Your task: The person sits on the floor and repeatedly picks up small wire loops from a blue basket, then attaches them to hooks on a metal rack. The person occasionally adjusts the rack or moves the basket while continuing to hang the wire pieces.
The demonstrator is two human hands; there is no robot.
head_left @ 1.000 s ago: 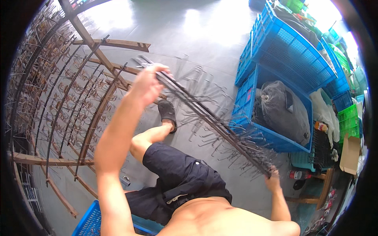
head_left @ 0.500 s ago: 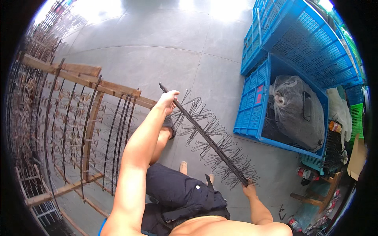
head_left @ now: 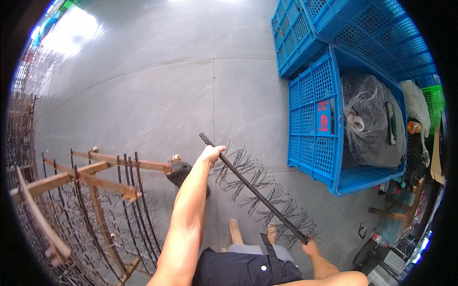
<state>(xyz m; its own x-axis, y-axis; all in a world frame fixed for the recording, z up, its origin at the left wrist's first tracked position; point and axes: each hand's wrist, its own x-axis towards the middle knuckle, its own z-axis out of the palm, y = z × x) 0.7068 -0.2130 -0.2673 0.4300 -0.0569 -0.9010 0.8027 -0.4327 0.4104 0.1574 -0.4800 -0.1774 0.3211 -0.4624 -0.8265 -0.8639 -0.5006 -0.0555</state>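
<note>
Inspector: Presently, the bar (head_left: 253,188) is off the floor and carried at both ends. The left hand (head_left: 211,155) is curled shut round it near the far end; the right hand (head_left: 311,248) grips the near end, fingers closed as far as I can see, though part of the hand is hidden.

Clerk: Where does it sit?

Inspector: It runs aslant from centre to near right, above the grey floor (head_left: 143,95), between the rack (head_left: 90,190) on the left and the blue crate (head_left: 315,138) on the right. It touches neither.

Clerk: Progress?

Inspector: I judge the lift done. The bar is not yet on the rack, where other bars already lie across the wooden rails. Placing remains.

Clerk: Condition?

Inspector: A long, thin, dark bar, straight, with rows of bent wire hooks (head_left: 248,171) hanging off it in a fringe along most of its length. No damage that I can make out.
</note>
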